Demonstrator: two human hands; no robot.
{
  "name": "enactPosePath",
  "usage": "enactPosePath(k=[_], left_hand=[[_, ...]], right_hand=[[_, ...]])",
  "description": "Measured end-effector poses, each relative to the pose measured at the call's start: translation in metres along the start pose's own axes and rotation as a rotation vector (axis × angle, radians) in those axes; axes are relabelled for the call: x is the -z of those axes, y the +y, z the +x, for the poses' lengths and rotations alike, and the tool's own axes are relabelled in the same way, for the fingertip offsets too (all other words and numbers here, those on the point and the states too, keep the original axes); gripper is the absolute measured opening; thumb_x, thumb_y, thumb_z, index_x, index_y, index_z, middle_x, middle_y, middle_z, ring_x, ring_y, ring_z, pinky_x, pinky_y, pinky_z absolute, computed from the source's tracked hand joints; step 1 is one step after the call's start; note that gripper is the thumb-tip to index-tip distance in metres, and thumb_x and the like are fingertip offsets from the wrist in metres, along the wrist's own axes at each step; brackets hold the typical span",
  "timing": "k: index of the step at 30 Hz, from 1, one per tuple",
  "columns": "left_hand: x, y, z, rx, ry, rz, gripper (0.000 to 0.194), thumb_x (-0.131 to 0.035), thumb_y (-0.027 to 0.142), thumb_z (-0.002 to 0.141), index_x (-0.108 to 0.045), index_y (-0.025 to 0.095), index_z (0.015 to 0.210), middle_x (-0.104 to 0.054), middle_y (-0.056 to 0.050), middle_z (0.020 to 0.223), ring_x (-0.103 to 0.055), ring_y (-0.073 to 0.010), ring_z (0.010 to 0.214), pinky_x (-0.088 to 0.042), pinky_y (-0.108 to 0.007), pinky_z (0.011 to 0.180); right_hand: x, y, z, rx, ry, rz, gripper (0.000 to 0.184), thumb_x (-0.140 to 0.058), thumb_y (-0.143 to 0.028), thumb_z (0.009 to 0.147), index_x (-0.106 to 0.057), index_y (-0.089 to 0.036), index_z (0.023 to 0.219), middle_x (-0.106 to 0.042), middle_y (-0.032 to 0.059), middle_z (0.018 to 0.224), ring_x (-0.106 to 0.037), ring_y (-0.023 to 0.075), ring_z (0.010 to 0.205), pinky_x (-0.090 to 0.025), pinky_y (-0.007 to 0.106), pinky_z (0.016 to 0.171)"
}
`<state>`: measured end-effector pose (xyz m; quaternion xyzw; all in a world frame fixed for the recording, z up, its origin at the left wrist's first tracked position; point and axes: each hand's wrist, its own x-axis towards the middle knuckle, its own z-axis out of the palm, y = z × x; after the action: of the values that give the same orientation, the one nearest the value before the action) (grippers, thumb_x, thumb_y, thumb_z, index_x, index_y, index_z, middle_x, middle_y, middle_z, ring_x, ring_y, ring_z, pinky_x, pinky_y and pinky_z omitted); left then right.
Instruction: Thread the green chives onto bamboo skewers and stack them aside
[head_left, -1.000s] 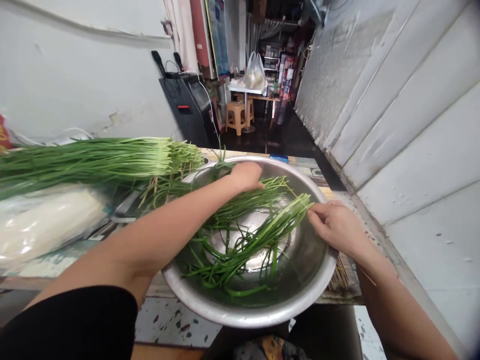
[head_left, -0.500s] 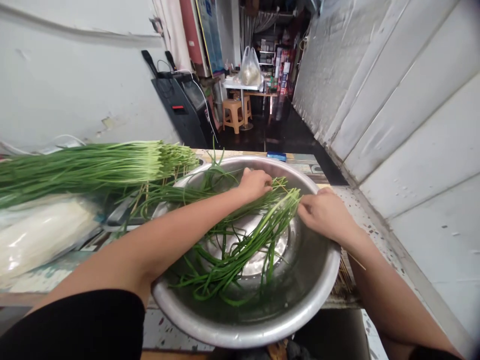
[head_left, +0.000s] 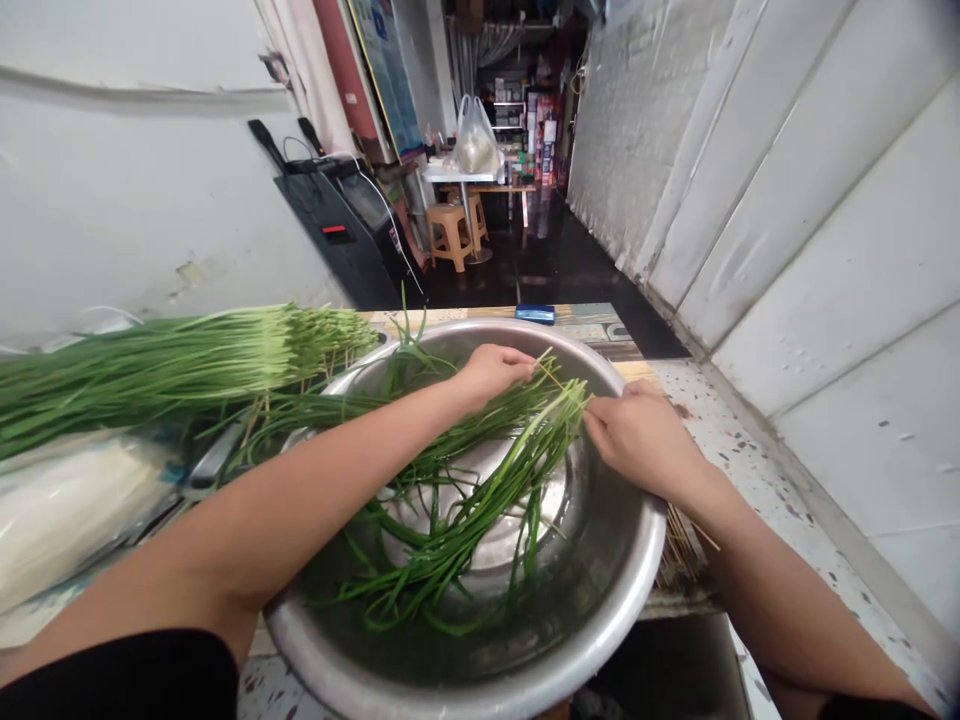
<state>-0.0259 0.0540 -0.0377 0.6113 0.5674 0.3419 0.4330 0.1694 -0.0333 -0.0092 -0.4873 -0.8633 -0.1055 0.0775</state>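
Long green garlic chives (head_left: 487,500) hang in a large steel basin (head_left: 465,685), their pale cut ends gathered near its far right side. A thin bamboo skewer (head_left: 552,376) shows between those ends, running towards my right hand. My right hand (head_left: 645,435) is closed on the skewer over the basin's right rim, just beside the chive ends. The fingers of my left hand (head_left: 495,376) pinch chive stems near their cut ends, close to the skewer's far tip. My left forearm hides part of the chives and the basin's left side.
A thick pile of chives (head_left: 195,355) lies left of the basin, by a clear plastic bag with white contents (head_left: 82,510). Bare bamboo skewers (head_left: 679,550) lie at the right. Behind the basin lies a blue object (head_left: 535,314). A dark machine (head_left: 345,220) leans by the wall.
The view has shifted slightly. My left hand has moved a little back from the right hand, baring more of the stem ends and the skewer. My right hand keeps its grip.
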Motion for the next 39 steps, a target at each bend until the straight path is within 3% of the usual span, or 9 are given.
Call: enactPosePath(k=[7,13,39], left_hand=[[-0.0001,-0.0002,0.0013,0.109,0.01,-0.126,0.022,-0.068,0.019,0.064,-0.073,0.013,0.085,-0.067,-0.003,0.067,-0.045,-0.0059,0.051,-0.038,-0.022,0.056],[0.0011,0.0046,-0.0006,0.136,0.014,-0.134,0.026,-0.067,0.013,0.063,-0.074,0.015,0.088,-0.063,0.0,0.059,-0.043,-0.0064,0.049,-0.038,-0.022,0.054],[0.0005,0.0065,-0.0028,0.131,0.026,-0.126,0.026,-0.067,0.012,0.063,-0.075,0.014,0.088,-0.064,-0.001,0.059,-0.043,-0.0066,0.049,-0.041,-0.023,0.057]], right_hand=[[-0.0006,0.0004,-0.0009,-0.004,0.016,-0.009,0.034,-0.035,-0.018,0.086,-0.055,-0.017,0.059,-0.054,0.0028,0.049,-0.037,0.0129,0.047,-0.032,0.034,0.072],[-0.0024,0.0016,-0.0018,-0.007,0.045,0.045,0.033,-0.036,-0.018,0.085,-0.053,-0.017,0.056,-0.049,0.0029,0.046,-0.036,0.0131,0.046,-0.032,0.034,0.068],[-0.0021,0.0013,-0.0021,-0.005,0.075,-0.024,0.035,-0.037,-0.02,0.086,-0.056,-0.017,0.057,-0.046,0.0013,0.044,-0.032,0.0126,0.046,-0.028,0.032,0.064]])
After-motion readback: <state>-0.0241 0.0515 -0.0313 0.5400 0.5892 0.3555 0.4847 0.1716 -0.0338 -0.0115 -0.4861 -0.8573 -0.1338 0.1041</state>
